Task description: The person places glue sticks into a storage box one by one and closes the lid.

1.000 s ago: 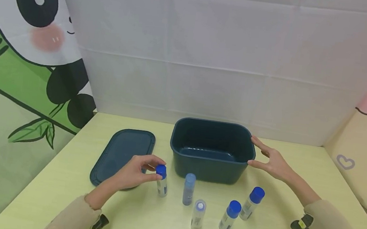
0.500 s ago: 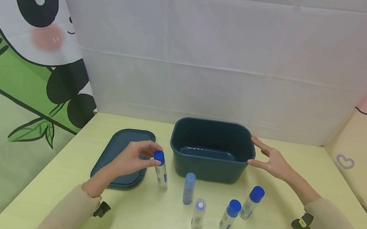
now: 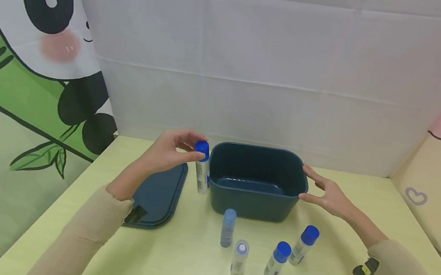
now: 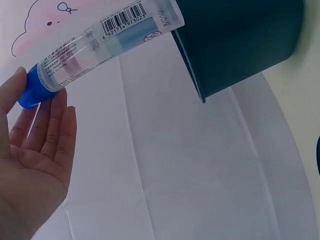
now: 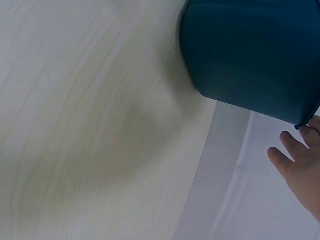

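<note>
My left hand [image 3: 171, 150] pinches a glue stick [image 3: 202, 176] by its blue cap, between thumb and fingers. The glue stick hangs upright, slightly tilted, just left of the dark teal bin [image 3: 253, 206]. In the left wrist view the glue stick's [image 4: 100, 42] clear barrel with a barcode shows, its lower end close to the bin's rim. My right hand [image 3: 330, 197] rests fingertips and thumb against the bin's right rim, fingers fairly straight and spread. From the right wrist, fingers [image 5: 295, 145] show by the bin's edge [image 5: 250, 55].
In front of the bin stand several other glue sticks: a light blue one [image 3: 227, 230], one with a pale cap [image 3: 239, 261], and two blue-capped ones, the nearer [image 3: 276, 261] and the farther [image 3: 303, 246]. A dark teal lid [image 3: 159, 199] lies left. A white cloth [image 3: 253, 68] hangs behind.
My left hand has raised the glue stick from the table and carried it away from me, up beside the bin's left rim. The right hand has stayed at the bin.
</note>
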{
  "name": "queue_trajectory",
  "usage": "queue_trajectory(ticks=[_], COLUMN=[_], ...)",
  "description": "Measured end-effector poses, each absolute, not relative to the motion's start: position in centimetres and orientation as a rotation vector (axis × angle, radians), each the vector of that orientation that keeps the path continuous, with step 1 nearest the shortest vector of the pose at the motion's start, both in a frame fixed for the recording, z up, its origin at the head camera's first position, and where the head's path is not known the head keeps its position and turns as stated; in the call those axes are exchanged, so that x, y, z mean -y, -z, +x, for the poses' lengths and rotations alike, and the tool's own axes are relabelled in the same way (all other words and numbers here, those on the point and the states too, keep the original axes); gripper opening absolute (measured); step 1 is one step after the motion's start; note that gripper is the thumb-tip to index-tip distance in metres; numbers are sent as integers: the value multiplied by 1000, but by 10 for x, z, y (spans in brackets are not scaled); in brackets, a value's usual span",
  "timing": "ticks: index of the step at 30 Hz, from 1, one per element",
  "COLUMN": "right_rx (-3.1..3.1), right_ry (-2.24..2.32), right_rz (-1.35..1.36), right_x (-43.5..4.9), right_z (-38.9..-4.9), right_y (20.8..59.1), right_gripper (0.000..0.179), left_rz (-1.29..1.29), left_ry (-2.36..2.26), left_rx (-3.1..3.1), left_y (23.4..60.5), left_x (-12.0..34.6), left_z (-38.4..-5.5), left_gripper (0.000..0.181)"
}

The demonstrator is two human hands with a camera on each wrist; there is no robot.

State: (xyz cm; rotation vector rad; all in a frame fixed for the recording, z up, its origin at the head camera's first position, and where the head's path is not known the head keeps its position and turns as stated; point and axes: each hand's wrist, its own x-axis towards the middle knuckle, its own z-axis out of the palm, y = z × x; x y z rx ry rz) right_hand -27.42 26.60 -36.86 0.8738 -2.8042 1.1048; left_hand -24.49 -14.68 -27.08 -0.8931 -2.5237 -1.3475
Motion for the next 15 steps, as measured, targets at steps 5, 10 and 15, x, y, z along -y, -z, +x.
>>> queue_trajectory(ticks=[5,10,15], right_rx=[2802,2813,2815], right_ry=[-1101,-1096,-1096], right_rz=[852,831,828], right_x=[-265,-262,-259], right_z=[-266,-259,-254], right_y=[370,371,370], right_gripper=[77,77,77], left_rz=[-901,-883,-875], left_ry=[1330,1334,1323], left_rx=[2507,2482,2499], left_y=[260,261,273], left_x=[135,124,113], left_z=[-257,-270,-285], left_gripper=[32,31,31])
